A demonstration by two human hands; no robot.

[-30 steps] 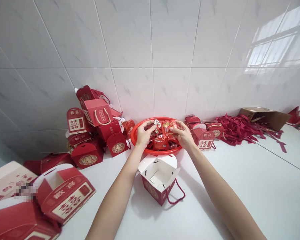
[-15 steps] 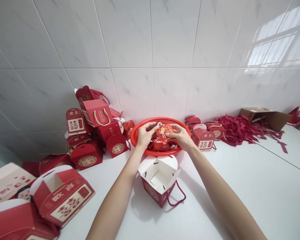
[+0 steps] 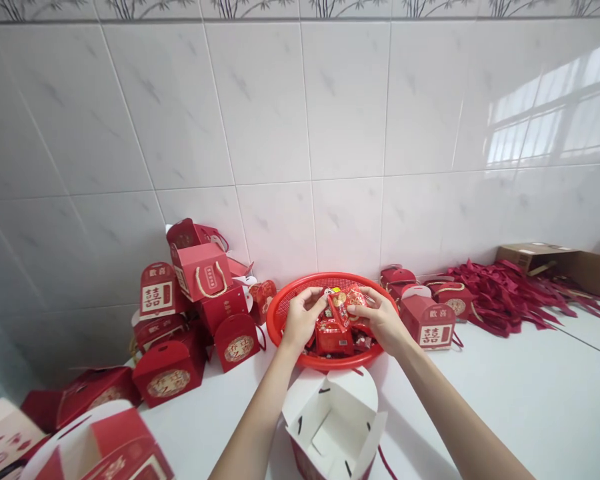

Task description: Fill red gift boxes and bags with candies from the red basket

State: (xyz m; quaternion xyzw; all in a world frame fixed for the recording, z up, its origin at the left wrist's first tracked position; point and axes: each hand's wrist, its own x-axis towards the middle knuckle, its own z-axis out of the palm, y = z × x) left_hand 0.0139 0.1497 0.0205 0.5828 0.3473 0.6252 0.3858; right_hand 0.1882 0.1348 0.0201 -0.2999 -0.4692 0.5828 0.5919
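Over a red plastic basket (image 3: 313, 361), both hands pinch small shiny wrapped packets. My left hand (image 3: 303, 320) is closed, thumb and fingertips on a small red packet (image 3: 329, 298). My right hand (image 3: 384, 319) is closed on another red packet with gold print (image 3: 347, 305), close against the left one. More red wrapped packets (image 3: 332, 339) lie in the basket below the fingers. In front of the basket, between my forearms, stands a red gift box (image 3: 325, 430) with its white flaps spread; its white inside shows nothing but its own base folds.
Red gift boxes (image 3: 173, 370) are stacked at the left against the tiled wall. A few more boxes (image 3: 430, 325) stand right of the basket. Beyond them lie a heap of dark red ribbons (image 3: 505, 297) and an open cardboard box (image 3: 550, 257).
The view has tilted up, so the basket and boxes sit lower in the picture. Both hands stay over the basket, still on the packets.
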